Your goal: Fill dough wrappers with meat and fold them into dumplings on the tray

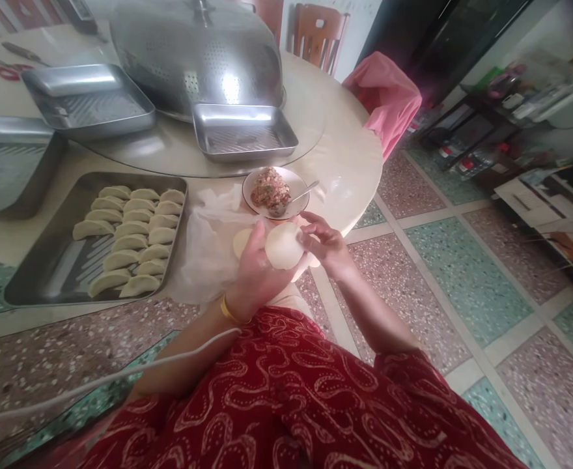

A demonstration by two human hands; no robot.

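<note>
Dough: a round, pale, thin dumpling wrapper lies flat across the curled fingers of the left hand, above the table edge. The right hand pinches the wrapper's right rim, fingers nearly closed. Just beyond stands a small white bowl of pink minced filling with a metal spoon resting in it. Further left, a rectangular steel tray carries rows of folded dumplings.

Risk: the unsupported wrapper may tear or slip to the floor if the pinch tightens or the palm tilts.

Hidden: the left palm; a second pale disc behind the left hand is partly covered.
</note>
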